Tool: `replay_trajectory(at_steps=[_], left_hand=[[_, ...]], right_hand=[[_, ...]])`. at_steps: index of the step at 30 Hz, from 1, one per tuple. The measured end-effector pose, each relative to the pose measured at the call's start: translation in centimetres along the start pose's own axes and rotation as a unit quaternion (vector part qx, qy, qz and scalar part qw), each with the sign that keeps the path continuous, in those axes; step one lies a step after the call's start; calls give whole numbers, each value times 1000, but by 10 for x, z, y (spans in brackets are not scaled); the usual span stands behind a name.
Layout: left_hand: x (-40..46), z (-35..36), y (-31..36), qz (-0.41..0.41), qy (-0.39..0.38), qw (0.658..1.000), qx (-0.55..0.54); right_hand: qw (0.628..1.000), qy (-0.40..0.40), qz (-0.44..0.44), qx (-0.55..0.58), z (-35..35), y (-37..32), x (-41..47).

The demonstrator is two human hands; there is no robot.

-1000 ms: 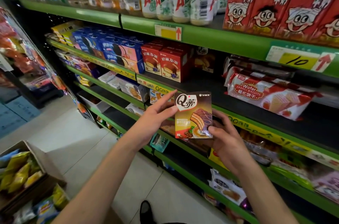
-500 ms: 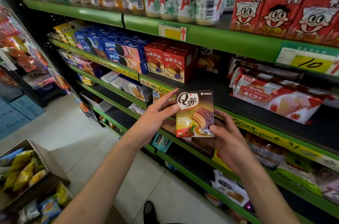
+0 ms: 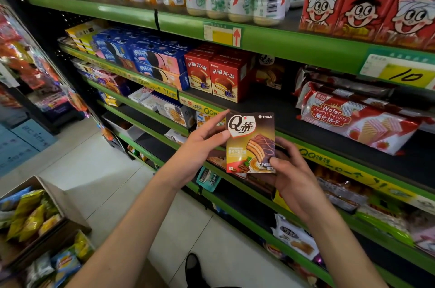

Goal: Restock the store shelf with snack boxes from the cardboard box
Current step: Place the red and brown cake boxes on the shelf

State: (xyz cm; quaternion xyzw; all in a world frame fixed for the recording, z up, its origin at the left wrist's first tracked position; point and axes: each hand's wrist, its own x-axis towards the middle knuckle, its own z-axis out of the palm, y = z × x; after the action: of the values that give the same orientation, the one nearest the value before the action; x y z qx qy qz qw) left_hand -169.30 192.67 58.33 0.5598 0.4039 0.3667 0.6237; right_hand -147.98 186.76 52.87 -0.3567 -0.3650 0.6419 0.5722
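The right hand (image 3: 292, 177) pinches the lower right corner of a brown snack box (image 3: 250, 142), thumb on its front and fingers behind, while the left hand (image 3: 200, 148) steadies the box's left edge with thumb on the face and forefinger stretched out straight. The box is held upright in front of the green shelf (image 3: 306, 108), just below a bare dark stretch right of two red pie boxes (image 3: 217, 78). The cardboard box (image 3: 63, 203) sits on the floor, near left, full of snack bags.
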Motion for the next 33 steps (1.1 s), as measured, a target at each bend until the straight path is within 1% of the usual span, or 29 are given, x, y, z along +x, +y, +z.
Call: replay_trajectory(at_steps=[13,33], left_hand=[[0,-1,-4,5,13,1000,-13],[0,0,-3,1,9,1000,-2]], right_hand=[[1000,7,8,7,1,0,0],[1000,11,8,4,0,0,0]])
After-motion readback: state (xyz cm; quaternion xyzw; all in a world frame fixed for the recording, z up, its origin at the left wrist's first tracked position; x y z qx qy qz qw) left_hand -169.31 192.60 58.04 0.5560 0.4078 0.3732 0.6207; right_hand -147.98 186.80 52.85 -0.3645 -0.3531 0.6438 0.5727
